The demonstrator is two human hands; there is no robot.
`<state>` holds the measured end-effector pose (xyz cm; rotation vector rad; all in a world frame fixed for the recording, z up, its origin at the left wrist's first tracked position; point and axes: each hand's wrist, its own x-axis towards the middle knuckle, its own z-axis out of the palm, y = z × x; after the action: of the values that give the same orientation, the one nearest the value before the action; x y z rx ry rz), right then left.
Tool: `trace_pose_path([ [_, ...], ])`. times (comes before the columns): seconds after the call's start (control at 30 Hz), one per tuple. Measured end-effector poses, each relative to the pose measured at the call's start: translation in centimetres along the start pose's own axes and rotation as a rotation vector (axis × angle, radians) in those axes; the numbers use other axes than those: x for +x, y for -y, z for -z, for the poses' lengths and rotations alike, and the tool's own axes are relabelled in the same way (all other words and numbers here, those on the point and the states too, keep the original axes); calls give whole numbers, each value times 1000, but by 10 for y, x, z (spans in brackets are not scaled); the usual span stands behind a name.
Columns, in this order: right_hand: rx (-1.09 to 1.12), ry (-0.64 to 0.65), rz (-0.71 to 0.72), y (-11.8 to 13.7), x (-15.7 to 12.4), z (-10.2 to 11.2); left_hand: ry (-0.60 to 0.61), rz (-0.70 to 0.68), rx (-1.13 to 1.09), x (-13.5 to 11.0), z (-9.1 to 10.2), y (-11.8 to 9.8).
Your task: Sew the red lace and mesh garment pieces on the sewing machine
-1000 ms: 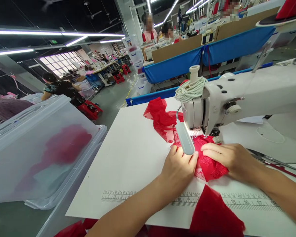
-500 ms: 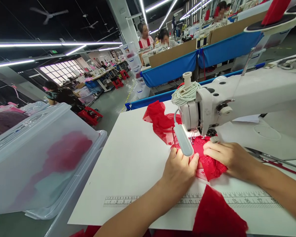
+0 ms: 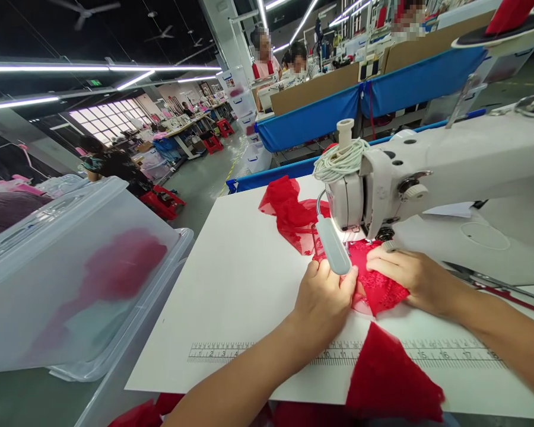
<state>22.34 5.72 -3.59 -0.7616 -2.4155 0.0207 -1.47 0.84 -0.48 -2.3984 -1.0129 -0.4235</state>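
Red lace fabric (image 3: pixel 385 289) lies under the head of a white sewing machine (image 3: pixel 431 172). My left hand (image 3: pixel 324 299) is closed on the fabric's left edge, its fingertips partly behind a small grey lamp (image 3: pixel 333 246). On the right side, my right hand (image 3: pixel 420 281) grips the lace with bent fingers close to the needle area. The needle and presser foot are mostly hidden by the lamp and the machine head. Sheer red fabric (image 3: pixel 289 213) spreads out behind the lamp. Nearer my body, a separate red cloth piece (image 3: pixel 394 379) hangs over the table edge.
A printed ruler (image 3: pixel 218 352) runs along the front of the white table (image 3: pixel 191 296). Dark long-bladed scissors (image 3: pixel 493 281) lie right of my right hand. Translucent plastic bins (image 3: pixel 71 284) stand at the left. Other people sit at machines beyond a blue cloth barrier (image 3: pixel 311 127).
The camera view has shifted slightly, so the machine sits a little farther right. Both hands stay on the lace, which has barely moved.
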Motion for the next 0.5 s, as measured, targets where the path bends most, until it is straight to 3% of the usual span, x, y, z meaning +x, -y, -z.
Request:
trace_pose_path([
  [0.23,-33,53,-29,7,6,2,50,51,-117,7,4,-1],
  [0.37,-23,-37,-83,9,10,1,226,224,-681,20,3,15],
  [0.5,223,-125,-308,11,16,3,238,410,-977,31,-7,34],
])
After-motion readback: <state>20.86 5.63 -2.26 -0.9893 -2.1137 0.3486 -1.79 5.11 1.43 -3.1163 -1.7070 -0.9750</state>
